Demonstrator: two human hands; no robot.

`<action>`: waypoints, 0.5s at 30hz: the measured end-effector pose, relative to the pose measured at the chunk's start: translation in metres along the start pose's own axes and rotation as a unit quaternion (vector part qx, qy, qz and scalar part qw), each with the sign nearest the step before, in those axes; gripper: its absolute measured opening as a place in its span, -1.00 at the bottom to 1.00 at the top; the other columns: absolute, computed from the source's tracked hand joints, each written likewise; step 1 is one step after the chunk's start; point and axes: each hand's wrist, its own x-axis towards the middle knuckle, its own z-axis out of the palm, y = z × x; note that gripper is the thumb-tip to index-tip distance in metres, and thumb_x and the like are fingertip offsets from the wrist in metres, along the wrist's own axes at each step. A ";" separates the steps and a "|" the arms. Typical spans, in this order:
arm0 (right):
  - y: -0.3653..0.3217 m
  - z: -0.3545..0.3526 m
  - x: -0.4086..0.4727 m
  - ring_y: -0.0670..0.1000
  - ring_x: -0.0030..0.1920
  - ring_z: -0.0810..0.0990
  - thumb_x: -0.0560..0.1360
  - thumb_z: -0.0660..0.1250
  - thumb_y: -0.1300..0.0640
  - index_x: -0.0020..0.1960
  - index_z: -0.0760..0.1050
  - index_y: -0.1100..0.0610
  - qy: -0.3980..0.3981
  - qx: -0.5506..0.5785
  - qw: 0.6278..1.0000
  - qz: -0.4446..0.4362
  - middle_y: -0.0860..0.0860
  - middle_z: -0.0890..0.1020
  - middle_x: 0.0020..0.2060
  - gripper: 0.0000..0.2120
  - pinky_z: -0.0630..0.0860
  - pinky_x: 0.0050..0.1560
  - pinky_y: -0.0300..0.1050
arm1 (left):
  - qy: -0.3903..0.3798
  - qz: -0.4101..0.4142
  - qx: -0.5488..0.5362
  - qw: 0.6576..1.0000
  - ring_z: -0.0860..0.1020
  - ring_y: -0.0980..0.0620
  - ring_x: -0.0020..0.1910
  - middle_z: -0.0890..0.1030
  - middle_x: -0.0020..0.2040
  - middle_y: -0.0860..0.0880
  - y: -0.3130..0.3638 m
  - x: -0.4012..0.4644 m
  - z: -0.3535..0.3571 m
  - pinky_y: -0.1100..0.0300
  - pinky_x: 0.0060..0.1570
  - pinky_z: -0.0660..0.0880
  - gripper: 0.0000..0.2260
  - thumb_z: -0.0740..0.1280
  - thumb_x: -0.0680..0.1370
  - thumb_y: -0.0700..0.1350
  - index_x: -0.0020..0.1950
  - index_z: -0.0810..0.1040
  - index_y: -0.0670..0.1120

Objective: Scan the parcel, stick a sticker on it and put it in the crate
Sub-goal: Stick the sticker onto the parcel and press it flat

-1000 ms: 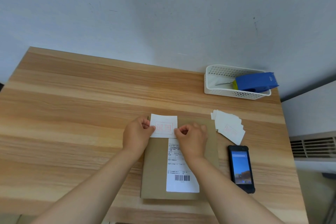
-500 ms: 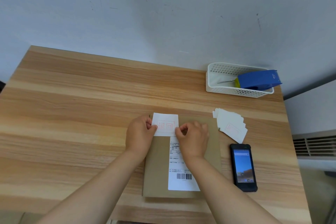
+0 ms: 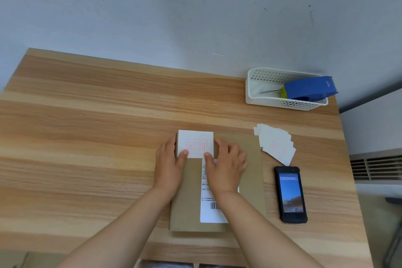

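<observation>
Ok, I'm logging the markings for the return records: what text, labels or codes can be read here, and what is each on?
"退回" in a red frame: on the white sticker under both thumbs on the parcel.
Same red stamp on the top sticker of the stack: too faint to read.
Shipping label: a barcode and small print, unreadable.
Tape dispenser: small white lettering, blurred.
Phone: no legible screen text.

White sticker (image 3: pixel 195 143), red stamp print

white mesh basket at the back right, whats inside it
Inside the white plastic mesh basket lies a blue tape dispenser with a yellow part at its end and a thin metal blade or pin pointing left. Anything under the dispenser is hidden.
</observation>
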 end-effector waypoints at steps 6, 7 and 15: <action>0.004 0.002 0.002 0.20 0.03 0.43 0.39 0.41 0.06 0.21 0.49 0.02 0.025 -0.007 1.000 -0.012 0.08 0.51 0.00 -0.61 0.29 0.05 0.05 | 0.018 0.014 0.020 1.000 0.34 -0.06 0.20 0.47 0.23 -0.09 -0.004 -0.003 0.006 0.14 0.21 0.25 -0.60 0.10 0.60 -0.11 0.44 0.24 -0.04; -0.001 0.004 0.002 0.19 0.04 0.41 0.35 0.42 -0.04 0.21 0.47 0.04 0.020 -0.015 1.000 -0.004 0.07 0.50 0.02 -0.55 0.28 0.06 0.05 | 0.012 0.013 0.027 0.999 0.31 -0.07 0.22 0.44 0.26 -0.11 -0.003 -0.003 0.006 0.18 0.23 0.22 -0.59 0.10 0.60 -0.12 0.45 0.21 -0.07; -0.010 0.009 0.017 0.20 0.03 0.41 0.40 0.41 0.01 0.12 0.49 0.07 0.028 -0.043 0.998 -0.034 0.12 0.50 0.07 -0.67 0.29 0.07 0.05 | -0.016 0.014 0.044 0.999 0.24 -0.06 0.29 0.37 0.32 -0.14 -0.006 0.000 0.003 0.24 0.24 0.11 -0.56 0.09 0.60 -0.12 0.48 0.13 -0.08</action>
